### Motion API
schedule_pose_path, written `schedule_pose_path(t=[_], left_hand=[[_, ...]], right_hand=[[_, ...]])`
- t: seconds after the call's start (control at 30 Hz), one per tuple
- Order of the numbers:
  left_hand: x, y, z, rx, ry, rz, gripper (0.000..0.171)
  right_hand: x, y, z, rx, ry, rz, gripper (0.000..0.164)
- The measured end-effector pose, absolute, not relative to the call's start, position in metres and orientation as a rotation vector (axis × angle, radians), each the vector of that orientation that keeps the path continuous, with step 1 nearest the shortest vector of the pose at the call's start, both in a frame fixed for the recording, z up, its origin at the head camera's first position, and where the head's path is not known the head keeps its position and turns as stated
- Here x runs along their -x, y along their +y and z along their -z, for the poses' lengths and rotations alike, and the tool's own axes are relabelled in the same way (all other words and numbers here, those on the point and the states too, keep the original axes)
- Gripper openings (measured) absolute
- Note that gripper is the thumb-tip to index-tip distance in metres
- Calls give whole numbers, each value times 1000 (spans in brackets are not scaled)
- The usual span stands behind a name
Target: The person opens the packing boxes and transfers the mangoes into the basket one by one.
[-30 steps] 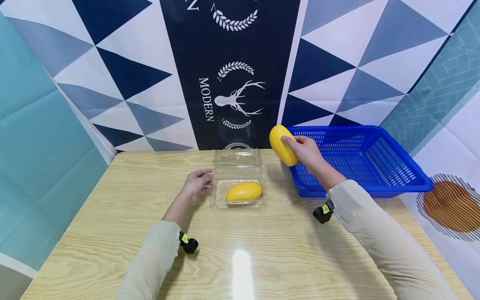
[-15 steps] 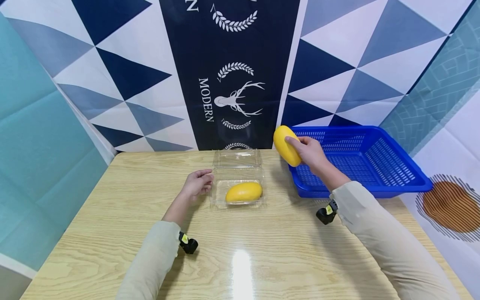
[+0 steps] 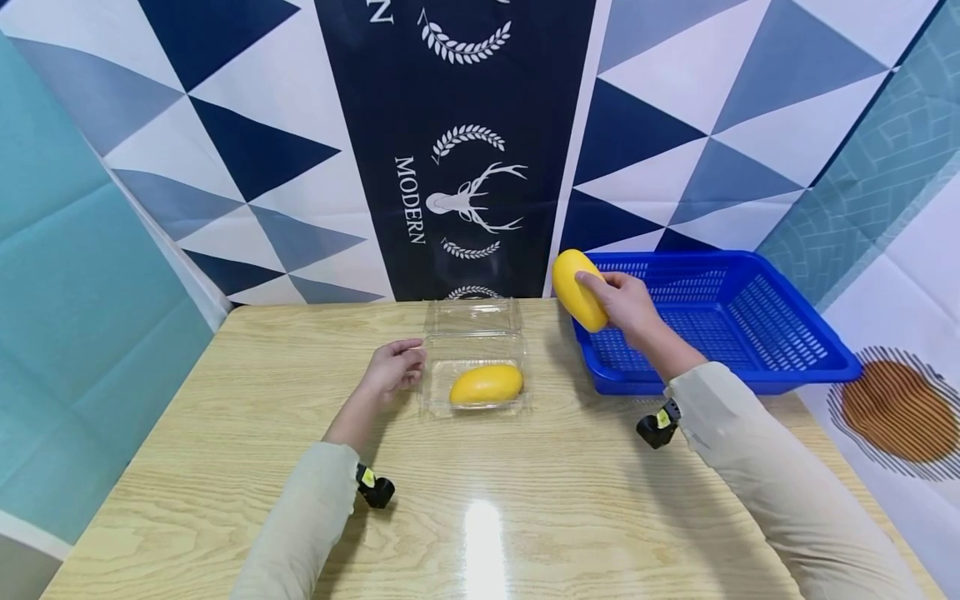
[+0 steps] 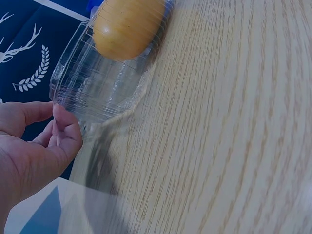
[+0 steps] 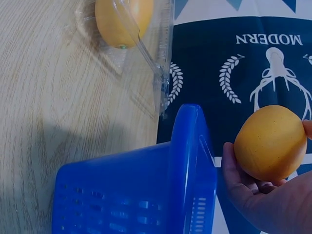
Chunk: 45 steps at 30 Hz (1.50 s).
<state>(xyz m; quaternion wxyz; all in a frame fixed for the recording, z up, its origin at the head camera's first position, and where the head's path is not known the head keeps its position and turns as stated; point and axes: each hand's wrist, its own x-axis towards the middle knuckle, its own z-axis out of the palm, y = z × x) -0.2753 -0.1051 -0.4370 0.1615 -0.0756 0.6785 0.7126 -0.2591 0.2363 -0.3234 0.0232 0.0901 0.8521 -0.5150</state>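
A yellow mango (image 3: 578,291) is gripped by my right hand (image 3: 628,308), held up over the left rim of the blue basket (image 3: 720,379); the right wrist view shows the same mango (image 5: 271,142) between thumb and fingers. On the table, a clear plastic clamshell box (image 3: 438,383) stands with its lid (image 3: 474,317) folded back. Inside it, toward the front right, lies another mango (image 3: 487,384). At the box's left side is my left hand (image 3: 393,367). Thumb and fingertips of that hand (image 4: 39,146) pinch the edge of the clear plastic.
The wooden table (image 3: 247,433) runs up to a patterned wall cloth (image 3: 465,100) behind the box. Holed walls of the blue basket (image 5: 122,200) rise at the table's right side, right of the box. Each wrist carries a small black camera (image 3: 377,490).
My right hand has shifted slightly rightward with its mango, toward the basket. The left hand, the clamshell box and the mango inside it stay in place.
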Motion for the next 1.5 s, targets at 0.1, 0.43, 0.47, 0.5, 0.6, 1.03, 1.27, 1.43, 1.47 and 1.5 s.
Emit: schedule_pose_path(t=[0.1, 0.43, 0.47, 0.5, 0.6, 1.03, 1.27, 1.43, 1.47, 1.5], left_hand=[[275, -105, 436, 218, 1937, -2033, 44], [276, -106, 435, 222, 1934, -2026, 44], [276, -105, 436, 220, 1935, -2025, 44], [277, -105, 436, 221, 1936, -2025, 44], [277, -105, 437, 222, 1937, -2024, 44], [277, -106, 438, 222, 1934, -2020, 44], [277, -106, 438, 226, 1931, -2021, 44], [276, -106, 437, 220, 1932, -2016, 43], [276, -106, 437, 220, 1932, -2016, 43], [276, -106, 437, 218, 1931, -2015, 43]], right_hand=[[259, 238, 324, -289, 2629, 1606, 87], [259, 248, 324, -312, 2640, 1609, 89], [259, 248, 324, -313, 2641, 1611, 88], [259, 249, 324, -308, 2639, 1617, 88], [258, 251, 324, -317, 2635, 1624, 88], [254, 258, 326, -341, 2629, 1623, 89], [254, 260, 329, -334, 2637, 1612, 87], [255, 262, 332, -346, 2635, 1613, 88], [255, 262, 332, -350, 2635, 1613, 89], [255, 263, 332, -355, 2635, 1610, 89]])
